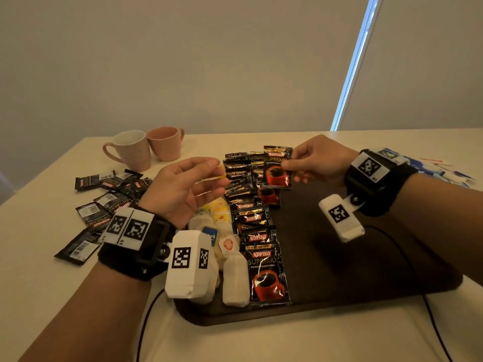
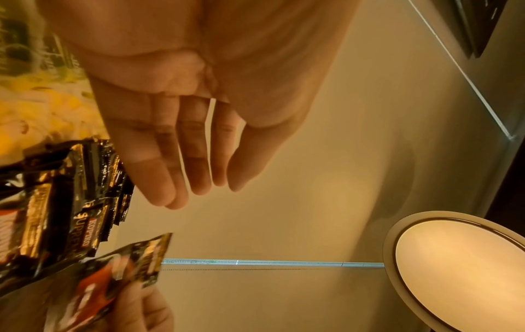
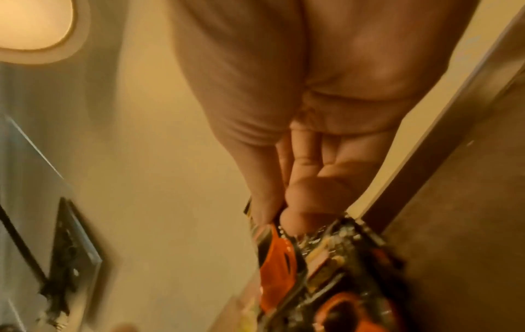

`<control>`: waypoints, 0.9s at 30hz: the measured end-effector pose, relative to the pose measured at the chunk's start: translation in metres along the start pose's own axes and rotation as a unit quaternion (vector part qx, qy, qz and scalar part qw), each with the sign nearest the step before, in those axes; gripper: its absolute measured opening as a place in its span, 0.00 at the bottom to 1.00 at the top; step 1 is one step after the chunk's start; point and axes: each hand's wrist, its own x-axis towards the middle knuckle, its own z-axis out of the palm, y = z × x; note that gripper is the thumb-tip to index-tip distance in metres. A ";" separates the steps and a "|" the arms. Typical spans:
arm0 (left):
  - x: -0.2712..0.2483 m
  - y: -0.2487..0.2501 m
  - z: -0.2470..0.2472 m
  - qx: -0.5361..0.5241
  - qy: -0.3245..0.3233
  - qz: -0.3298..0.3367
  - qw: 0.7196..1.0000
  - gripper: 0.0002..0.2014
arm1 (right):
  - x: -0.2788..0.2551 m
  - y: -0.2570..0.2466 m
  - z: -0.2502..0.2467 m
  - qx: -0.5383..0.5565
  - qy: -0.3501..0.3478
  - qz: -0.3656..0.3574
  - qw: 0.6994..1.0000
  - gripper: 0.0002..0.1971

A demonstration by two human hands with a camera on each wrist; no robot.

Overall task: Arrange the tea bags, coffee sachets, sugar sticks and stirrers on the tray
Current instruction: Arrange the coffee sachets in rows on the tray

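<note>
One coffee sachet [image 1: 277,167] pinched by right hand [image 1: 320,159] above tray [image 1: 366,270]; left hand [image 1: 180,186] relaxed, empty.

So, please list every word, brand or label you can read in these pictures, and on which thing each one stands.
"KOPIKO": red band on the coffee sachets lined up on the tray.
"SUPREMO": nearest sachet, and the sachet pinched by the right hand.
"Premium Instant Coffee": nearest sachet, barely legible.
"KOPIKO", "SUPREMO": upside down on a loose sachet on the table.
Tea bag tags, barcodes: too small or blurred.
Wrist markers: patterns only, no text.
</note>
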 end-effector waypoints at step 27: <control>0.002 0.000 -0.004 0.012 0.005 0.000 1.000 0.11 | -0.002 0.006 0.014 -0.152 0.009 0.090 0.984 0.22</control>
